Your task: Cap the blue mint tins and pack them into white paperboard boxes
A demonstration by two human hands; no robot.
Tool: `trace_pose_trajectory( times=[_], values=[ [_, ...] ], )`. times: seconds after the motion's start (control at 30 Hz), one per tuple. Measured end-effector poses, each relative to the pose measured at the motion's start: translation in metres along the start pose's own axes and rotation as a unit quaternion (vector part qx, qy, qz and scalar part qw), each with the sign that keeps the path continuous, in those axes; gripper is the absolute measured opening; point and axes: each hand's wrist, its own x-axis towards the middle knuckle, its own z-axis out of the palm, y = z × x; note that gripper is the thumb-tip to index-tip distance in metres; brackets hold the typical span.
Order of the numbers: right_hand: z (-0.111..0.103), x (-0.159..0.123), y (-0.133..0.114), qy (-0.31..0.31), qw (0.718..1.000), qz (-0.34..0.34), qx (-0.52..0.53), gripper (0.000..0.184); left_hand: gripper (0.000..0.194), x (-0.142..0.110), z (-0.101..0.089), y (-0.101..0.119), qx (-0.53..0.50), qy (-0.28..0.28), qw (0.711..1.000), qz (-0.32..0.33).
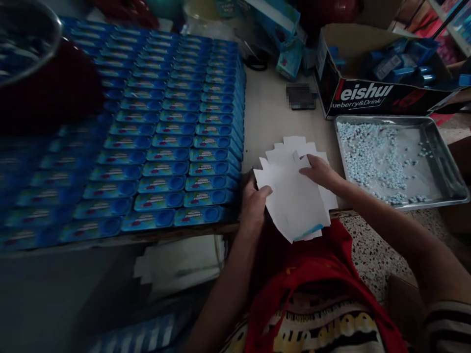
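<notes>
A flat white die-cut cardboard sheet (pixel 294 201) with notched edges lies over the table's front edge, a strip of blue showing at its lower end. Its left edge is gripped by my left hand (pixel 253 201), thumb on top and fingers underneath. My right hand (pixel 320 171) pinches a small folded flap at the sheet's upper right. More white card shows beneath, so I cannot tell whether it is one sheet or a stack. To the left stand rows of blue packs (pixel 206 169) with printed tops.
At right, a metal tray (pixel 401 205) holds small pale-blue pellets. Behind it stands a cardboard box (pixel 331 95) of blue packs. A dark phone-like object (pixel 301 95) and black scissors (pixel 255 63) lie farther back. A large dark-red pot (pixel 47 93) stands at left.
</notes>
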Motion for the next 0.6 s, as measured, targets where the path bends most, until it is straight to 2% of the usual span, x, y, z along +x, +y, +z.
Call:
trace_pose_trajectory(
  times=[0.03, 0.1, 0.17, 0.23, 0.3, 0.4, 0.5, 0.6],
  values=[
    [0.009, 0.002, 0.005, 0.010, 0.999, 0.003, 0.035, 0.034, 0.056, 0.001, 0.001, 0.001, -0.011, -0.010, 1.000, -0.013],
    [0.019, -0.005, 0.016, 0.043, 0.996, -0.011, 0.081, 0.046, 0.062, 0.000, 0.003, 0.003, -0.001, -0.028, 0.999, 0.016],
    [0.023, -0.022, 0.024, 0.082, 0.993, -0.045, 0.071, 0.053, 0.064, -0.002, 0.006, 0.003, 0.049, -0.050, 0.994, 0.088],
    [0.024, -0.044, 0.028, 0.103, 0.991, -0.079, 0.019, 0.055, 0.059, -0.003, 0.008, 0.000, 0.096, -0.095, 0.983, 0.123],
    [0.026, -0.064, 0.030, 0.087, 0.991, -0.092, -0.035, 0.055, 0.052, -0.006, 0.008, -0.005, 0.111, -0.133, 0.978, 0.119],
    [0.029, -0.084, 0.033, 0.048, 0.994, -0.078, -0.058, 0.051, 0.047, -0.011, 0.008, -0.013, 0.097, -0.132, 0.979, 0.121],
    [0.027, -0.089, 0.040, 0.051, 0.996, -0.076, -0.021, 0.041, 0.043, -0.018, 0.006, -0.012, 0.082, -0.127, 0.983, 0.101],
    [0.023, -0.086, 0.044, 0.071, 0.993, -0.096, 0.005, 0.037, 0.036, -0.024, 0.009, -0.007, 0.026, -0.171, 0.984, 0.052]
  ],
)
